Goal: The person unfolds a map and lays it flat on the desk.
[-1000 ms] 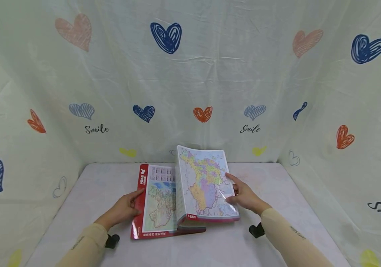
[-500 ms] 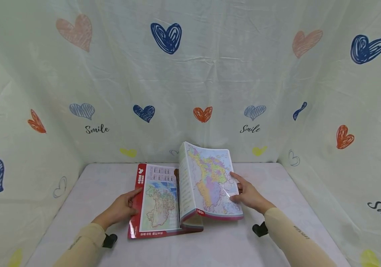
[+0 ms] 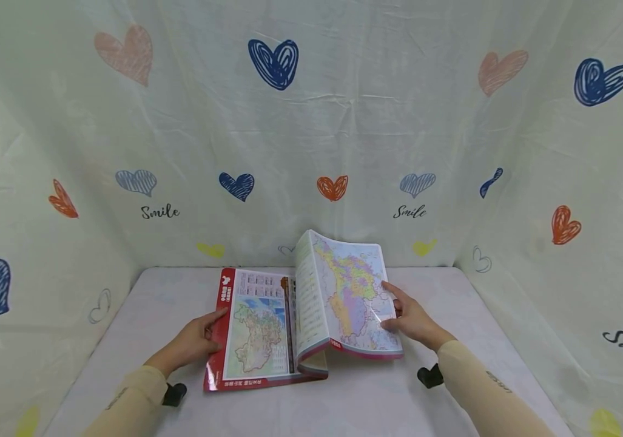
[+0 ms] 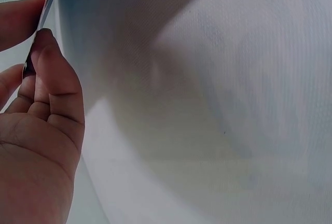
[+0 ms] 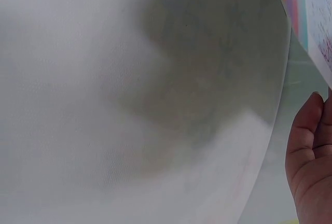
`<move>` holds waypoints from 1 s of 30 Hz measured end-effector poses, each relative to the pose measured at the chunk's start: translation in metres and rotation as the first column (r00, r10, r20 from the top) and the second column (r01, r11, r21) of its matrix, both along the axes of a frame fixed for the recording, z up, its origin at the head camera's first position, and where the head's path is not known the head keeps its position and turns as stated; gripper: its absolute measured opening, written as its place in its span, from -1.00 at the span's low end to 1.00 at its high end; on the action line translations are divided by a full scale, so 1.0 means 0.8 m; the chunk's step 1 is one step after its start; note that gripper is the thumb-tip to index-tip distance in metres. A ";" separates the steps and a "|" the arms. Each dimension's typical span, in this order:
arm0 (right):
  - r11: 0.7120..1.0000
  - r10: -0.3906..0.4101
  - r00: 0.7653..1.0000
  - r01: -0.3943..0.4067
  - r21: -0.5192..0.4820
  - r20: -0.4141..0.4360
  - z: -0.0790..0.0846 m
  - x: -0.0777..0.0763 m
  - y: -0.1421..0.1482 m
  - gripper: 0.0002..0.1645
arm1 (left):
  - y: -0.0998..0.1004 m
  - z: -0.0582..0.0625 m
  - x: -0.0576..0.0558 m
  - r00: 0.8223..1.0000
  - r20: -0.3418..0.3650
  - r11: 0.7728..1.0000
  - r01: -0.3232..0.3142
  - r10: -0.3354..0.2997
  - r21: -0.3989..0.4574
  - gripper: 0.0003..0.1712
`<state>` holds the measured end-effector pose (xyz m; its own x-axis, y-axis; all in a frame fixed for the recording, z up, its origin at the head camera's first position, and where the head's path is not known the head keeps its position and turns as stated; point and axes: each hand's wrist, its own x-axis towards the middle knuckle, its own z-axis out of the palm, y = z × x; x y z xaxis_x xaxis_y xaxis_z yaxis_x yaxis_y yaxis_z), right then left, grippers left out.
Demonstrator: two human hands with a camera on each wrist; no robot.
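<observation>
A glossy fold-out map is held partly spread above the table. Its left panel [image 3: 256, 343] has a red border and shows a relief map. The right panel [image 3: 352, 303], printed with a map in several colours, is angled up, and a folded section [image 3: 311, 297] stands between the two. My left hand [image 3: 188, 345] pinches the red left edge; the left wrist view shows the thin edge between thumb and fingers. The right edge is gripped by my right hand [image 3: 417, 318], thumb on the printed face and other fingers partly hidden behind. In the right wrist view, a striped map corner [image 5: 311, 16] shows above the fingers.
A white-covered table [image 3: 366, 400] lies beneath. Behind it and at both sides hangs a pale curtain [image 3: 311, 133] printed with hearts and "Smile". A black wrist device [image 3: 175, 394] sits below the left wrist, another [image 3: 430, 376] below the right.
My hands have moved apart, the left slightly left and the right to the right. The right panel has shifted right, showing more of the left panel and the folded section between.
</observation>
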<state>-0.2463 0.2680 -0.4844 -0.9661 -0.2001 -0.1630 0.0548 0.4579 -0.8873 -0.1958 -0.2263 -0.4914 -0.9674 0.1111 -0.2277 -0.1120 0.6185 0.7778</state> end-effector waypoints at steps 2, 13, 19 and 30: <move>1.000 0.003 1.000 -0.003 -0.001 -0.006 0.001 0.001 0.003 0.20 | -0.002 -0.001 0.000 1.000 -0.002 1.000 -0.003 0.003 -0.001 0.00; 1.000 -0.010 1.000 0.010 0.012 -0.010 0.005 0.005 0.010 0.19 | -0.013 0.001 0.001 1.000 -0.010 1.000 -0.011 0.011 0.012 -0.02; 0.999 -0.023 1.000 0.023 0.032 -0.011 0.003 0.006 0.017 0.19 | -0.020 -0.004 0.001 1.000 -0.006 1.000 -0.009 0.009 0.017 -0.03; 0.997 -0.046 0.999 0.047 0.064 -0.008 0.001 0.006 0.032 0.18 | -0.029 -0.004 0.002 1.000 0.002 1.000 -0.007 0.007 0.010 -0.01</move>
